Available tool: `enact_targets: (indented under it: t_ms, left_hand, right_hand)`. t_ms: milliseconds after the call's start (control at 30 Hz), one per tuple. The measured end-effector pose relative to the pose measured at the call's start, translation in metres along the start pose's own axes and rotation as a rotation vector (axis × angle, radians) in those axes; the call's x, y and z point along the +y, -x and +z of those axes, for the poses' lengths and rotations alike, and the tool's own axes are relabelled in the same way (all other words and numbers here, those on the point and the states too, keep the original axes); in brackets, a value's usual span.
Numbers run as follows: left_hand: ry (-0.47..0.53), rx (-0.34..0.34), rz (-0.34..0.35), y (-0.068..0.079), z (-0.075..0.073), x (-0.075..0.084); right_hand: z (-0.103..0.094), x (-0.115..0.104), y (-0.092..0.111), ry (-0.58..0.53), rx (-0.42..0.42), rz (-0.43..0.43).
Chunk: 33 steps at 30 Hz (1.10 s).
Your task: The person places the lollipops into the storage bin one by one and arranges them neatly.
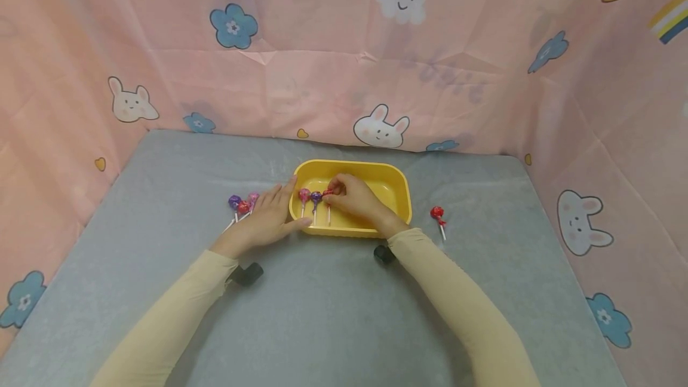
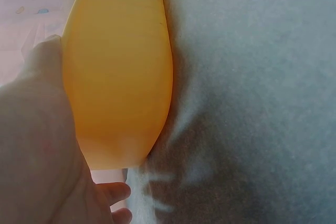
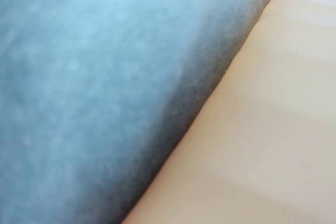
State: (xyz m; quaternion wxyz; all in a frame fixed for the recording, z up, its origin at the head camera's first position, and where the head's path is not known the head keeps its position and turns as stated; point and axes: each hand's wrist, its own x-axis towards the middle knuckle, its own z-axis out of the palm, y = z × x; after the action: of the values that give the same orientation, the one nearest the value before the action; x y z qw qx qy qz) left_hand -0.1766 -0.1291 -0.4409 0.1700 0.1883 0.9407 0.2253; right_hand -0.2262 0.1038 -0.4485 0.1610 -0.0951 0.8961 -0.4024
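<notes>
A yellow rectangular tray (image 1: 352,232) sits mid-table. Inside it, at the left end, a pink lollipop (image 1: 304,195) and a purple lollipop (image 1: 316,197) lie side by side, sticks toward me. Beside them my right hand (image 1: 355,197) reaches into the tray and pinches a red lollipop (image 1: 328,194) by its head. My left hand (image 1: 267,220) rests against the tray's left end, fingers straight, thumb at the near rim. In the left wrist view, the tray's outer wall (image 2: 118,77) stands beside that hand (image 2: 42,140).
Left of my left hand lie a purple lollipop (image 1: 234,201), a red lollipop (image 1: 244,207) and a pink lollipop (image 1: 253,198), partly hidden by it. Another red lollipop (image 1: 438,212) lies right of the tray. A pink patterned cloth (image 1: 322,88) hangs around the grey table (image 1: 322,315).
</notes>
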Motion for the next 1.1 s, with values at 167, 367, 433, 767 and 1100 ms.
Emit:
enact_targets:
  t_ms: [167,367,433,767,1100]
  left_hand:
    - [-0.001,0.002,0.001,0.000,-0.001,0.000]
    - [0.001,-0.001,0.000,0.000,-0.001,-0.001]
    - [0.001,-0.002,0.001,-0.001,-0.001,-0.001]
    - [-0.001,-0.006,-0.004,-0.001,-0.001,-0.001]
    - [0.016,-0.009,-0.017,-0.001,0.000,-0.002]
  right_hand:
    - [-0.002,0.000,0.000,0.006,0.003,-0.001]
    - [-0.006,0.000,0.001,0.014,0.013,-0.002]
    - [-0.008,0.001,0.002,0.021,0.009,0.002]
    - [-0.026,-0.003,0.012,0.031,0.015,-0.011]
    - [-0.047,-0.006,0.030,0.044,0.042,-0.074]
